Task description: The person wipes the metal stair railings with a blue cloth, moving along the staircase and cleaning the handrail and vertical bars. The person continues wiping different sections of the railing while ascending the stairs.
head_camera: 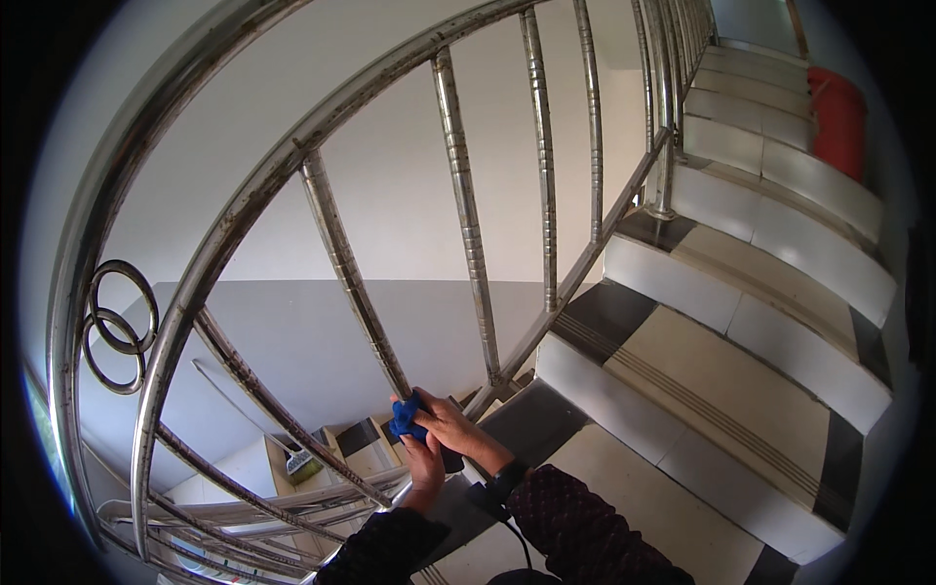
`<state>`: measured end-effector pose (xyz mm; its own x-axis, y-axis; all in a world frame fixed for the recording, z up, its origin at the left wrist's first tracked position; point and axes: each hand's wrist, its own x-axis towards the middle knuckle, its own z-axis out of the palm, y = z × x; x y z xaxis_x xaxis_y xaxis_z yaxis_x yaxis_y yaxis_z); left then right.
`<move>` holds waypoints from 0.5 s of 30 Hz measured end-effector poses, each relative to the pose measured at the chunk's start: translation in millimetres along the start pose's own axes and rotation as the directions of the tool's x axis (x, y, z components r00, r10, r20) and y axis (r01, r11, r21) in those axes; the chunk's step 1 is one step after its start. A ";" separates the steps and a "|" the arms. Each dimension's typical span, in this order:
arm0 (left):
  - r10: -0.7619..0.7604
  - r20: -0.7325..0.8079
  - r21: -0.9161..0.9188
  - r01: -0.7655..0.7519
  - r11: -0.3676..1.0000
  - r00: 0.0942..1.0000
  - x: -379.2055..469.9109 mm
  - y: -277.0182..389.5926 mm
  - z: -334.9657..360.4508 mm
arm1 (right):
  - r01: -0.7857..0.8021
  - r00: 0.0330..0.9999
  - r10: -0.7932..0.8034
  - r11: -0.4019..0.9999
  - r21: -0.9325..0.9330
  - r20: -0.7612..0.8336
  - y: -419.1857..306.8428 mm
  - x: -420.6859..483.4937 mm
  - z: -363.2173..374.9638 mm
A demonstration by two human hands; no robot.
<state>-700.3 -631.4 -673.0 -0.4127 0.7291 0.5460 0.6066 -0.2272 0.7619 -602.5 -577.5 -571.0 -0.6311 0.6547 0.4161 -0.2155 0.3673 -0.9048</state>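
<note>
A blue cloth (pixel 406 420) is wrapped around the lower part of a metal baluster (pixel 352 281) of the stair railing. My right hand (pixel 455 424) presses the cloth against the post from the right. Just below it, my left hand (pixel 424 464) grips the same cloth, its fingers partly hidden. Brown stains and ring-like bands mark this baluster and the one to its right (pixel 465 197). Above them the curved lower handrail (pixel 292 157) shows rust-coloured spots along its underside.
Tiled stairs (pixel 720 365) climb to the right, with a red cylindrical object (pixel 838 121) by the wall. Two interlocked metal rings (pixel 117 329) join the rails at left. Beyond the railing, a broom (pixel 301 464) leans over the lower steps. A dark cable (pixel 523 540) hangs near my right sleeve.
</note>
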 end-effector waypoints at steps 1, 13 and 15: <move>0.046 -0.027 0.035 -0.045 0.998 0.999 -2.6 1.6 -1.5 | 0.104 0.994 -0.105 0.993 0.064 0.010 3.6 0.7 -2.6; -0.027 -0.005 0.124 0.027 0.992 1.000 -0.9 26.2 -26.4 | -0.026 0.982 -0.053 0.915 -0.404 -0.184 -6.0 -16.1 8.5; -0.004 0.020 0.167 0.000 0.986 1.000 -0.1 30.3 -31.7 | -0.043 0.984 -0.036 0.903 -0.428 -0.175 -7.7 -15.5 7.9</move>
<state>-703.4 -658.8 -638.9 -0.4010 0.7430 0.5358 0.7115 -0.1158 0.6930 -597.0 -595.7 -571.2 -0.4830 0.7467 0.4574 0.1517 0.5858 -0.7961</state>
